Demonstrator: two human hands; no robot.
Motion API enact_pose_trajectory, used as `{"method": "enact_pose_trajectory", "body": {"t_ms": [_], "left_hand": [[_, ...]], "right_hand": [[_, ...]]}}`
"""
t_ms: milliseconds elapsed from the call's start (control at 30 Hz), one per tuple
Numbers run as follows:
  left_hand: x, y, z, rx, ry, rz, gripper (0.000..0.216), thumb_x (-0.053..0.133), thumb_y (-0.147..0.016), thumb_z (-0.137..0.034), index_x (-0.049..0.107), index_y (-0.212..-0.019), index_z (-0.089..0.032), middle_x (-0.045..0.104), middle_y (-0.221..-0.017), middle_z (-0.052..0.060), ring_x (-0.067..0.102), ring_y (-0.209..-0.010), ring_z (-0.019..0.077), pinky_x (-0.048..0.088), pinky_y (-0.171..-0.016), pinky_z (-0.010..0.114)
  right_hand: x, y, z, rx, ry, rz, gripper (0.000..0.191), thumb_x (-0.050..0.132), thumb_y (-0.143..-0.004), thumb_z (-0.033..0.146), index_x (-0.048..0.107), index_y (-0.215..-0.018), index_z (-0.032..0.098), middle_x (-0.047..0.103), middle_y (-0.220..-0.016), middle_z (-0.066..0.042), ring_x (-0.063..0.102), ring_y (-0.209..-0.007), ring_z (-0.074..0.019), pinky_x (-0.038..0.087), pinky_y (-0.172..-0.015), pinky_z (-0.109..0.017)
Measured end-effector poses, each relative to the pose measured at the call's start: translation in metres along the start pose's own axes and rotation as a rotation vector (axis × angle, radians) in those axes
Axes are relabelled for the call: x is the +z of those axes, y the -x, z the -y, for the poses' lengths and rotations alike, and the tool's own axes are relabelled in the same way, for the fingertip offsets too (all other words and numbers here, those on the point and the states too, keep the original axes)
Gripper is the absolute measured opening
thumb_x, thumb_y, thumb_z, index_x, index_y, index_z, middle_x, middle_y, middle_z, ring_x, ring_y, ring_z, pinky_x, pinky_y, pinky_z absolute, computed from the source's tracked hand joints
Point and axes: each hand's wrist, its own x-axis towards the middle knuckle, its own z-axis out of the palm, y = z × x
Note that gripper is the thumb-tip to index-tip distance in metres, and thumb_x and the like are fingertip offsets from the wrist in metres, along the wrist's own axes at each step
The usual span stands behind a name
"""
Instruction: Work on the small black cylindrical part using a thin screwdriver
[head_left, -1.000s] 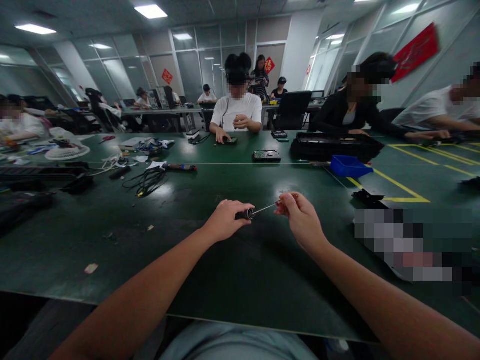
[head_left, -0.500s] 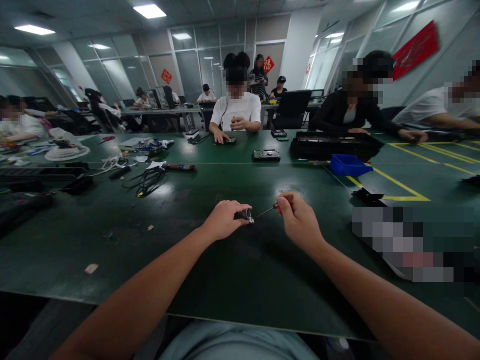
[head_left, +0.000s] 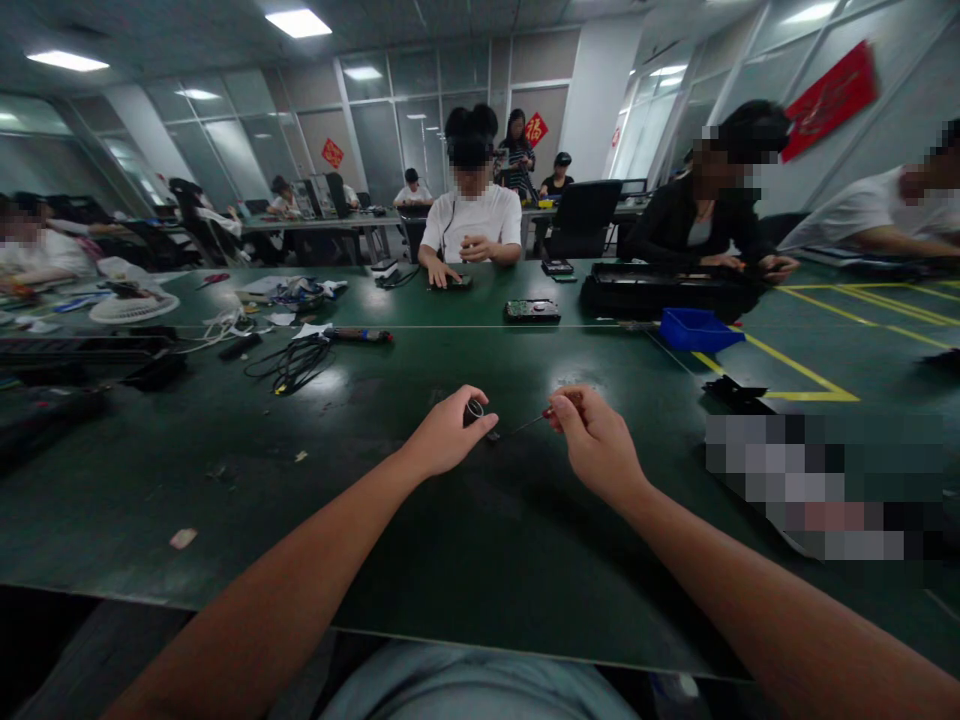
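My left hand is closed around a small dark cylindrical part, whose round, light-rimmed end shows between thumb and fingers. A little dark piece shows just under my left thumb tip; I cannot tell whether it belongs to the cylinder. In my right hand is a thin screwdriver, pinched by its handle, which the fingers mostly hide. Its metal shaft points left and down, the tip close to the little dark piece. Whether the tip touches anything is too small to tell. Both hands are just above the green table.
Black cables and a tool with a dark handle lie ahead on the left. A hard drive sits farther forward. Right of it are a long black housing and a blue bin. A co-worker sits opposite.
My left hand has turned the cylindrical part and drawn it slightly left; the whitish bit at its end no longer shows. My right hand has hardly moved. The dark-sleeved co-worker's hands came closer together.
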Motion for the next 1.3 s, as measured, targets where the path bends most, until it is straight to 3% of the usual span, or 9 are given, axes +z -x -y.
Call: {"method": "enact_pose_trajectory", "body": {"t_ms": [100,233,400,700,867,1000,1133,1200,1300], "left_hand": [[-0.002,0.001,-0.002,0.050,-0.087,0.086,0.026,0.057,-0.092,-0.039,0.064,-0.105,-0.019,0.068,-0.104,0.008,0.063,-0.095,0.0232,0.050,-0.085,0.036],[0.003,0.003,0.000,0.118,-0.250,0.156,0.029,0.051,-0.094,-0.030,0.067,-0.115,-0.022,0.066,-0.114,0.008,0.062,-0.102,0.0241,0.050,-0.087,0.037],[0.011,0.006,0.001,0.102,-0.436,0.145,0.036,0.048,-0.094,-0.031,0.067,-0.124,-0.026,0.067,-0.109,0.008,0.064,-0.093,0.0263,0.051,-0.077,0.036],[0.018,0.004,-0.002,0.147,-0.539,0.155,0.031,0.049,-0.095,-0.035,0.074,-0.109,-0.026,0.069,-0.097,0.009,0.065,-0.089,0.0265,0.051,-0.074,0.035],[0.004,0.000,0.005,0.049,-0.155,0.115,0.027,0.053,-0.093,-0.035,0.076,-0.104,-0.024,0.073,-0.105,0.005,0.066,-0.090,0.0223,0.050,-0.081,0.034],[-0.016,-0.006,0.003,-0.141,0.377,-0.016,0.025,0.060,-0.088,-0.031,0.073,-0.105,-0.018,0.072,-0.098,0.008,0.059,-0.065,0.0137,0.043,-0.058,0.025],[-0.040,-0.008,0.002,-0.277,1.000,-0.187,0.022,0.064,-0.083,-0.026,0.070,-0.102,-0.015,0.067,-0.092,0.008,0.054,-0.060,0.0098,0.032,-0.046,0.019],[-0.054,-0.006,0.007,-0.341,1.160,-0.267,0.020,0.067,-0.082,-0.026,0.068,-0.098,-0.014,0.065,-0.086,0.006,0.053,-0.058,0.0093,0.032,-0.044,0.019],[-0.078,0.000,0.023,-0.397,1.211,-0.437,0.016,0.070,-0.081,-0.025,0.064,-0.090,-0.014,0.060,-0.079,0.002,0.050,-0.055,0.0083,0.031,-0.042,0.018]], "right_hand": [[0.000,0.000,-0.001,-0.008,0.001,0.003,0.026,0.046,-0.098,0.044,0.059,-0.094,0.023,0.067,-0.077,-0.004,0.063,-0.073,-0.0210,0.046,-0.069,-0.035],[0.000,0.000,0.000,-0.003,-0.003,0.021,0.026,0.046,-0.098,0.044,0.060,-0.093,0.023,0.068,-0.079,-0.004,0.064,-0.074,-0.0216,0.047,-0.070,-0.035],[0.000,0.000,0.000,0.002,0.000,0.031,0.026,0.046,-0.098,0.044,0.061,-0.095,0.023,0.069,-0.080,-0.005,0.065,-0.075,-0.0213,0.048,-0.070,-0.035],[0.001,0.001,-0.001,-0.002,0.010,0.069,0.027,0.046,-0.098,0.045,0.061,-0.093,0.023,0.068,-0.077,-0.003,0.065,-0.073,-0.0208,0.048,-0.069,-0.035],[0.001,0.001,0.000,-0.009,0.005,0.077,0.027,0.046,-0.098,0.044,0.062,-0.094,0.022,0.068,-0.077,-0.004,0.065,-0.073,-0.0205,0.048,-0.069,-0.035],[0.000,0.001,0.001,-0.010,-0.005,0.079,0.027,0.046,-0.098,0.044,0.062,-0.094,0.022,0.069,-0.078,-0.004,0.066,-0.073,-0.0203,0.048,-0.069,-0.034],[-0.001,0.001,-0.001,-0.015,-0.008,0.081,0.028,0.047,-0.098,0.044,0.062,-0.094,0.021,0.069,-0.080,-0.004,0.066,-0.075,-0.0202,0.049,-0.069,-0.034],[-0.001,0.001,-0.002,-0.017,-0.006,0.081,0.028,0.046,-0.098,0.044,0.062,-0.095,0.021,0.069,-0.079,-0.004,0.066,-0.074,-0.0201,0.048,-0.069,-0.034],[-0.001,0.001,-0.002,-0.020,-0.006,0.082,0.028,0.046,-0.098,0.044,0.062,-0.095,0.021,0.069,-0.079,-0.004,0.066,-0.074,-0.0200,0.048,-0.069,-0.034]]}}
